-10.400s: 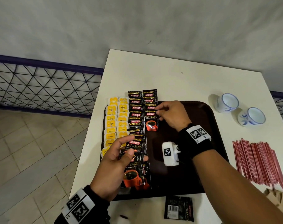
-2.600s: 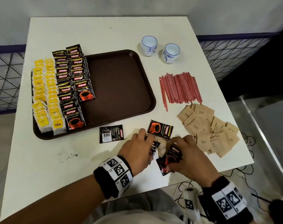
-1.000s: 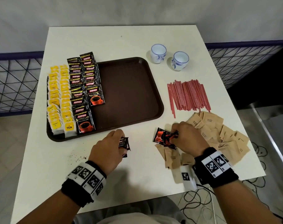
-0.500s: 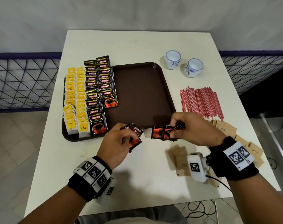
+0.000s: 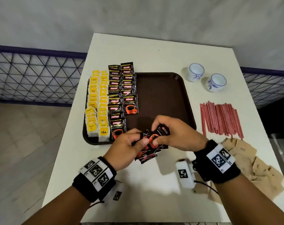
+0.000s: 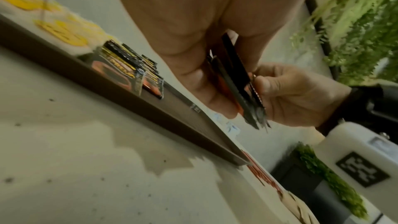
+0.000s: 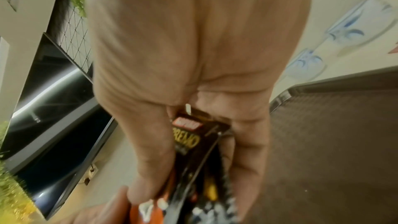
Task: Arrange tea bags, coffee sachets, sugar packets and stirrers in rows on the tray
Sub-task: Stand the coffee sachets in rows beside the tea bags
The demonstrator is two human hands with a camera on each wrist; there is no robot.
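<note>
A brown tray (image 5: 162,95) holds two rows of yellow tea bags (image 5: 97,103) along its left side. Beside them lie two rows of black coffee sachets (image 5: 120,95). My left hand (image 5: 140,138) and right hand (image 5: 156,133) meet over the tray's near edge. Together they grip one bundle of several coffee sachets (image 5: 147,150), thumbs on top. The left wrist view shows the bundle (image 6: 237,83) edge-on between both hands. In the right wrist view my thumb and fingers pinch a sachet (image 7: 193,142). Red stirrers (image 5: 219,119) and brown sugar packets (image 5: 251,159) lie on the table to the right.
Two white-and-blue cups (image 5: 204,77) stand behind the tray's right corner. The tray's right half is bare. The white table (image 5: 154,184) ends at a mesh railing (image 5: 32,75) on the left, with floor below it.
Half a second ago each hand held its own sachets a little apart. They have now come together over the tray's near edge and joined the sachets into one bundle.
</note>
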